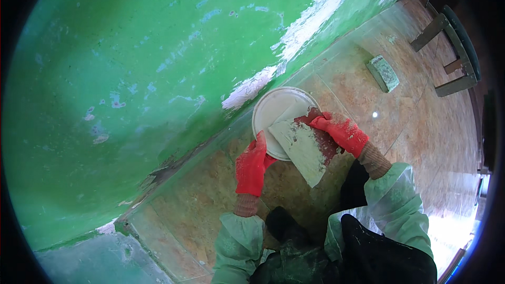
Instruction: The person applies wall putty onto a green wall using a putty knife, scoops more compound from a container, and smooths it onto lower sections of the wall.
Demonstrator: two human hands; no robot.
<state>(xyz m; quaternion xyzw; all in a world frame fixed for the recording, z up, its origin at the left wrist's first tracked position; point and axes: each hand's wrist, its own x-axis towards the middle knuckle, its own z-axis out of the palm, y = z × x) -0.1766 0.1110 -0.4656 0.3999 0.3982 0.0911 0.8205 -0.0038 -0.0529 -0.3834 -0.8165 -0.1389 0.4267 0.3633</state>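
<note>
Green-painted wall fills the left and top of the view, mottled with pale blue flecks and irregular white patches where the green coat is missing; brown tiled floor runs along its foot, powdery in places. Left hand, in a red glove dusted with pale residue: fingers closed on the near-left edge of a round white pan or lid, thumb laid over the rim. Right hand, likewise red-gloved: fingers wrapped around the reddish-brown grip of a broad scraper. Scraper position: tilted across the lower right part of the pan, between the two hands; its blade is coated with pale grey-green material, and one corner projects beyond the rim toward the wearer. Pan position: near the foot of the wall, in front of the wearer; contact with the wall cannot be judged from this angle. Markings: pan face partly covered, scraper face smeared; whether either bears a label cannot be told. Surroundings: pale green-grey block on the floor, upper right, well apart from the hands; dark stool-like piece beyond it. Wearer's sleeves pale green, cuffs brown and ribbed.
</note>
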